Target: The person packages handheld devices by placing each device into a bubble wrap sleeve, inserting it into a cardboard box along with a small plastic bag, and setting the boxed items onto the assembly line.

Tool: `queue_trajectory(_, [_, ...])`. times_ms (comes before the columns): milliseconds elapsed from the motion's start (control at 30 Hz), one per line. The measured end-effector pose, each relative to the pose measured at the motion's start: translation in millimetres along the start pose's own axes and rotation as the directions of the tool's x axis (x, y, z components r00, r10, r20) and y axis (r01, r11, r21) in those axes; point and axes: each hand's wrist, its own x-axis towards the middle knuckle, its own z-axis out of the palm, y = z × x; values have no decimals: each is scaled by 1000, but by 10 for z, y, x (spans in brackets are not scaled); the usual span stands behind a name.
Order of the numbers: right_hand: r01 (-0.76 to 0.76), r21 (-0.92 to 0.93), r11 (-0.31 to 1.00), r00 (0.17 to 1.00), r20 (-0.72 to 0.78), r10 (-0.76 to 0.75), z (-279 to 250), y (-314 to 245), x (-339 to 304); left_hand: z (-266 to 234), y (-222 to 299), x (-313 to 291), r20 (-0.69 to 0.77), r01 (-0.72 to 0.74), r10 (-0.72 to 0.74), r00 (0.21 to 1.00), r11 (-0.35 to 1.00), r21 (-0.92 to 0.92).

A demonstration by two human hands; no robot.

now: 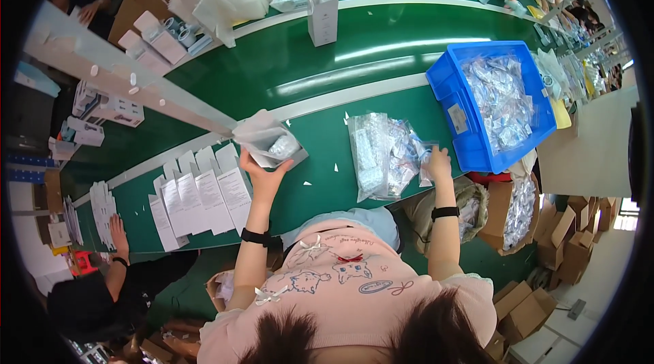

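A: How best to handle this loading step?

B: Probably by holding the open white carton (257,133) steady, mouth spread, well left of the blue plastic bin (444,88); then easing the clear plastic packet (426,172) in beside the bubble-wrapped item (281,147) without creasing either.

A: Gripping what now?

B: With the left hand (267,172), gripping the carton's near side. With the right hand (440,162), touching the packet's right edge; impossible to tell if actually pinched.

A: Where to find the packet, then?

B: Just left of the bin, at the right fingertips, mostly leftward of the grip.
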Motion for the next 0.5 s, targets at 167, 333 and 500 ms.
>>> queue_trajectory(167, [166, 270, 948, 978, -165, -125, 232, 293, -15, -72, 311, 149, 84, -144, 139, 987, 988, 56])
queue_trajectory(333, [141, 451, 882, 990, -86, -114, -609, -320, -127, -160, 370, 167, 228, -262, 200, 953, 920, 291])
queue_trajectory(500, [448, 878, 168, 766, -280, -578, -1220, -1334, -490, -179, 415, 175, 233, -208, 137, 963, 928, 310])
